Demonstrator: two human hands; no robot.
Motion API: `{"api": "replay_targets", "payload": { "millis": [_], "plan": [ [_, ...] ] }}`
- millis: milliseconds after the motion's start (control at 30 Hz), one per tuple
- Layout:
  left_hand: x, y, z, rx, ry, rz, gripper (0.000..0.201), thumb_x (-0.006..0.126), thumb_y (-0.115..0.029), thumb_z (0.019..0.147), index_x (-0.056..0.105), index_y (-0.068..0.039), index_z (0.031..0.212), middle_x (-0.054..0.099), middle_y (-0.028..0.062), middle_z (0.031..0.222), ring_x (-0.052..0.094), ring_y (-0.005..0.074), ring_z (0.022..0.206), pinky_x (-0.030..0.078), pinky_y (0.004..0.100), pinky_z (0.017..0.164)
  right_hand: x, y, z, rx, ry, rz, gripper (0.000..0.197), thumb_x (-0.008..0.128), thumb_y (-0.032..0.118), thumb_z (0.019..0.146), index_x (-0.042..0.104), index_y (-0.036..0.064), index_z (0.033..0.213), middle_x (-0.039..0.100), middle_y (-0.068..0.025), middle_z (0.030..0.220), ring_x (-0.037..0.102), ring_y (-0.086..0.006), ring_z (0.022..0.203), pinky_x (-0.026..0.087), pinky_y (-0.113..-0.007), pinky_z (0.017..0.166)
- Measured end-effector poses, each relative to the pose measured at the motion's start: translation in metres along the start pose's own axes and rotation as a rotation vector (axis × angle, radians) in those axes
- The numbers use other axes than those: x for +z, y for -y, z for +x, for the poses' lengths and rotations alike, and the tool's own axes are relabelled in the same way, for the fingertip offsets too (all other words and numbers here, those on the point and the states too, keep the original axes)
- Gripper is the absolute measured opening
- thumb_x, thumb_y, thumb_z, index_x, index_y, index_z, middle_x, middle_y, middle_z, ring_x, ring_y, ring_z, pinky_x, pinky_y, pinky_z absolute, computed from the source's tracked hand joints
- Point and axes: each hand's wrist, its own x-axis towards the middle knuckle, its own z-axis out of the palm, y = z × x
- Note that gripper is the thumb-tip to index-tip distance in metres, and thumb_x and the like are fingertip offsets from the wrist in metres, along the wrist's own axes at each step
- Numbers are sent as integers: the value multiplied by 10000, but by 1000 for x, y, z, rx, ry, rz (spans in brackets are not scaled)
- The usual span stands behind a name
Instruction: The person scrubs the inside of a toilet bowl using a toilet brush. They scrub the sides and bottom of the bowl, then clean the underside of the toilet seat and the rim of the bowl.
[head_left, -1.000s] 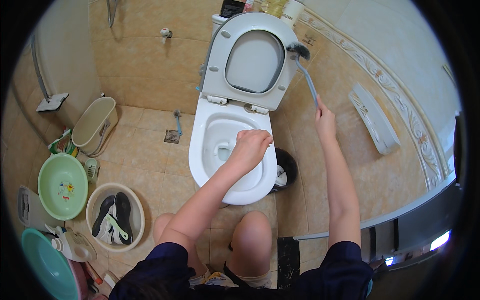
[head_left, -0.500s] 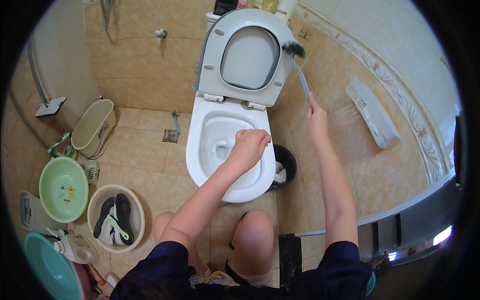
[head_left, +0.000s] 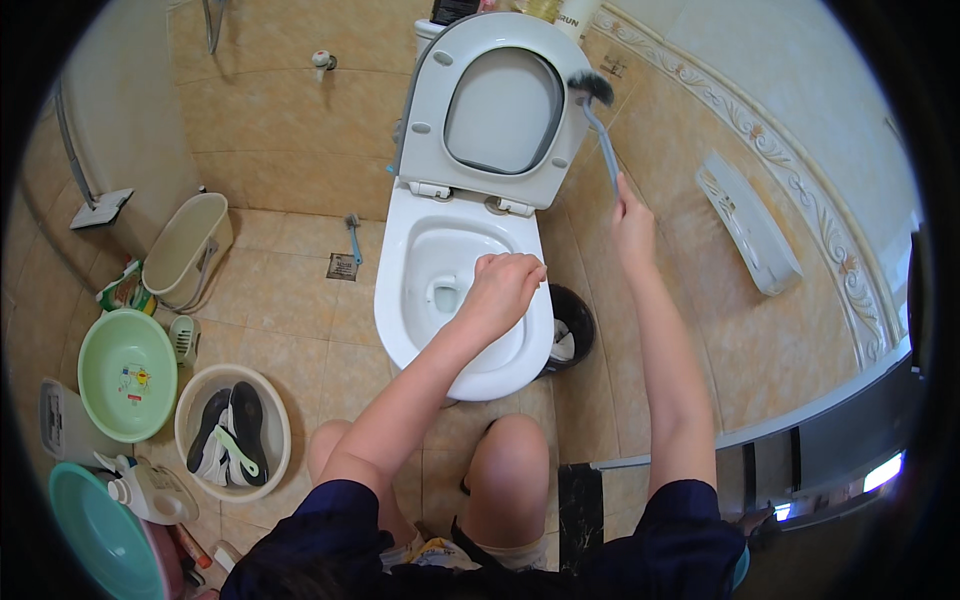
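The person crouches in front of a white toilet at the centre of the frame. The toilet seat and lid stand raised against the tank in the upper centre.

Right hand: closed around the lower end of a toilet brush with a blue-grey handle. The handle rises toward the upper centre; the dark bristle head lies against the right edge of the raised seat and lid.

Left hand: curled into a loose fist over the right side of the bowl, at or just above the rim. Whether it grips a cloth or sponge, or only braces on the rim, cannot be told from this view.

Progress, as a judgement from the frame:
- The brush is in hand and applied, so cleaning is under way.
- The brush works on the raised seat and lid, not in the bowl.
- The bowl interior looks white, with water at the bottom; whether it is already scrubbed cannot be told.
- No foam or cleaning liquid shows on any surface.
- The outer bowl and base show no sign either way.

Surroundings: a small black waste bin stands just right of the bowl. At the lower left stand a green basin and a round tub holding shoes. A white wall shelf hangs at the right.
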Motion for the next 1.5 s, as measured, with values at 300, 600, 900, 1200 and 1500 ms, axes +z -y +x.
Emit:
{"api": "replay_targets", "payload": {
  "millis": [300, 600, 900, 1200, 1500],
  "plan": [
    [-2, 0, -1, 20, -28, 19, 166, 533, -112, 873, 625, -17, 772, 639, 95, 710, 598, 285, 709, 422, 399, 740, -12, 10, 2, 27, 143, -272, 441, 464, 123, 913, 464, 175, 1351, 612, -239, 757, 613, -377, 677, 467, -455, 601],
    [1, 1, -2, 48, -42, 14, 155, 537, -94, 856, 617, -8, 756, 634, 100, 697, 601, 286, 685, 442, 390, 704, -32, 4, 11, -6, 269, -653, 605, 459, 75, 866, 343, 282, 1423, 644, -168, 760, 652, -327, 716, 520, -436, 642],
    [1, -4, -4, 24, -6, 15, 167, 524, -99, 864, 614, -13, 752, 634, 99, 698, 597, 289, 689, 439, 396, 717, -4, -6, -36, 146, 342, -520, 601, 485, 82, 870, 341, 261, 1425, 633, -186, 767, 648, -323, 709, 504, -431, 603],
    [9, -2, -2, 46, -23, -6, 168, 537, -112, 858, 617, -12, 749, 636, 103, 691, 607, 289, 681, 449, 403, 698, 30, 2, -39, 206, -13, 271, 354, 466, 107, 904, 565, 27, 1234, 641, -232, 782, 613, -281, 620, 468, -361, 578],
    [6, 1, -2, 33, -27, 20, 175, 527, -108, 866, 614, -14, 746, 631, 103, 688, 603, 287, 686, 445, 401, 696, 18, 75, -27, 636, 95, 900, 411, 406, 110, 962, 422, 34, 1366, 444, 12, 536, 405, -86, 381, 305, -257, 337]
  ]
}}
